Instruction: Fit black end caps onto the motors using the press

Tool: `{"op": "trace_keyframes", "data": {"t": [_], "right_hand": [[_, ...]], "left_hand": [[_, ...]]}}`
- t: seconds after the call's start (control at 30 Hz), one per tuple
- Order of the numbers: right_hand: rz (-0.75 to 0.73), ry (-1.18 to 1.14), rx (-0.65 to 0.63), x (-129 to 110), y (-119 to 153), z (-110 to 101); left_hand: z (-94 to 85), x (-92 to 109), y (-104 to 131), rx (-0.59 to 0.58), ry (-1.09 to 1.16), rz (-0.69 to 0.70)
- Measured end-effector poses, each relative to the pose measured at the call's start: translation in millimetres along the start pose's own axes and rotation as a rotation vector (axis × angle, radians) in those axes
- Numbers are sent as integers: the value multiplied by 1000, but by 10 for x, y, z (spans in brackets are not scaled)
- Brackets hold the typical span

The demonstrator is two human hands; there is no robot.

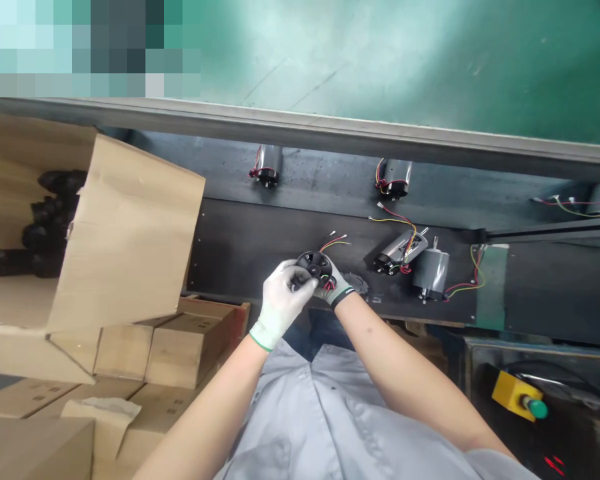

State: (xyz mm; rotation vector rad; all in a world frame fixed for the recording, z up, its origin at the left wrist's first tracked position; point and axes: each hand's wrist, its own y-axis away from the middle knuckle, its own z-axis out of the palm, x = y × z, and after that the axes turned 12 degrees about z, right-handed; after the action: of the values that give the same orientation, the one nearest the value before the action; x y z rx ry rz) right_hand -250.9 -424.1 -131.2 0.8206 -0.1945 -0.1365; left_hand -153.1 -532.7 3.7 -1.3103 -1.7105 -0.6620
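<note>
My left hand (286,293), in a white glove with a green cuff, has its fingers closed on the black end of a motor (314,265). My right hand (338,285), in a grey glove with a black cuff, grips the same motor from the other side and is partly hidden behind it. The motor's round black end faces up, and its thin wires stick out toward the back. To the right, a grey motor (400,252) lies tilted on the black bench (250,233). Beside it another grey motor (433,270) has its shaft pointing away.
Further motors (269,163) lie along the grey strip behind the bench. An open cardboard box (135,233) with black parts (55,227) stands at left, above stacked cartons (180,347). A yellow switch box (513,395) with a green button sits at lower right.
</note>
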Motion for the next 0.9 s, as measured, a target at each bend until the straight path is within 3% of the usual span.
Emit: {"op": "trace_keyframes", "data": {"t": [0.23, 0.43, 0.6, 0.77, 0.9], "right_hand": [[49, -49, 36, 20, -62, -6], [28, -75, 73, 43, -99, -44], [-16, -85, 106, 56, -137, -20], [1, -57, 114, 62, -116, 21], [21, -19, 127, 69, -60, 53]], "left_hand": [[43, 68, -78, 123, 79, -313], [148, 113, -35, 108, 157, -276], [267, 106, -18, 256, 287, -326], [293, 9, -37, 335, 300, -365], [265, -97, -26, 313, 314, -426]]}}
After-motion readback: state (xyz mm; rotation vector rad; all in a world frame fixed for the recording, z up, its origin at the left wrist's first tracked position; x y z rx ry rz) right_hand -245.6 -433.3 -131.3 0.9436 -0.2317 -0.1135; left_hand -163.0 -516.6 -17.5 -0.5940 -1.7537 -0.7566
